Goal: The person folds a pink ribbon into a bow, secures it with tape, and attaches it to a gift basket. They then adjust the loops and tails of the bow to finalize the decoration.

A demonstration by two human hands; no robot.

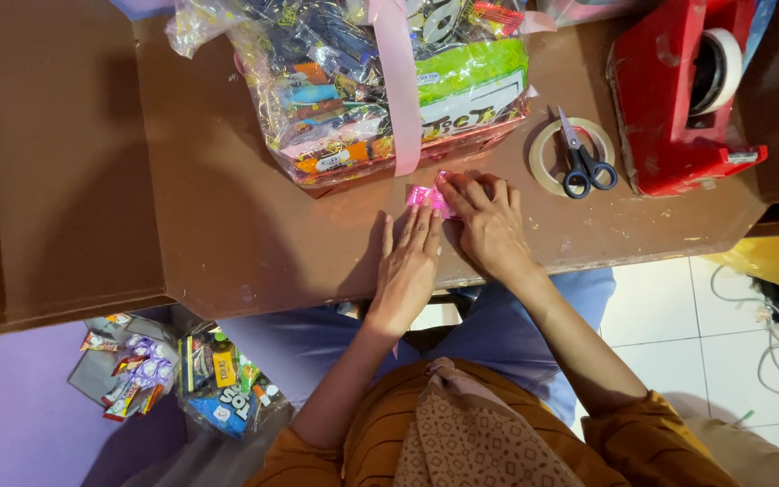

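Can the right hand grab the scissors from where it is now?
Probably yes. The right hand presses the pink ribbon piece with the left hand, and the scissors lie on a tape roll just to its right, with bare table between them.

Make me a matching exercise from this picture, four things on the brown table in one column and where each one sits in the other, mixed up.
Things:
1. blue-handled scissors
2. small pink shiny ribbon piece
3. red tape dispenser
4. clear-wrapped snack hamper with pink ribbon band

Places:
A. far right of the table
B. under both hands' fingertips
C. lying across a flat tape roll
D. top middle, behind the hands

Pairs: 1-C, 2-B, 3-A, 4-D
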